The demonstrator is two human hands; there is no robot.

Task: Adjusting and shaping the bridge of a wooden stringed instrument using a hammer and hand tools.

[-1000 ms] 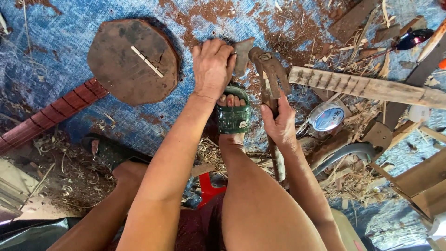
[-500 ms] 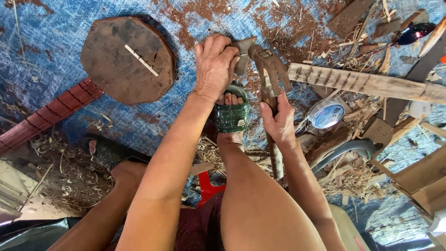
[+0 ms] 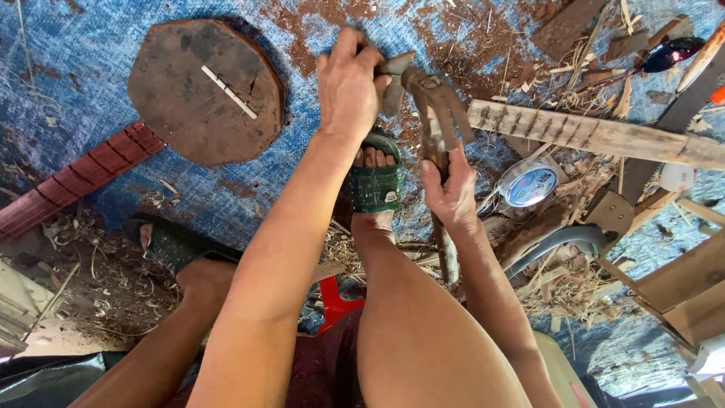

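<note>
My left hand (image 3: 347, 83) presses down on a small greyish wooden piece (image 3: 398, 69) lying on the blue tarp (image 3: 68, 91). My right hand (image 3: 451, 189) grips the worn wooden handle of an adze-like tool (image 3: 434, 106). The tool's rusty head sits just right of the left hand, touching or almost touching the piece. Between the two hands, under the tool, rests my foot in a green woven sandal (image 3: 375, 183).
An octagonal wooden instrument body (image 3: 204, 91) with a red fretted neck (image 3: 68, 181) lies at left. A notched wooden plank (image 3: 596, 136), a round tin lid (image 3: 529, 183), a curved blade (image 3: 559, 243), wood scraps and shavings lie at right. My other sandalled foot (image 3: 170, 242) is lower left.
The tool head has risen slightly toward the piece under my left hand. Both hands keep their grips.
</note>
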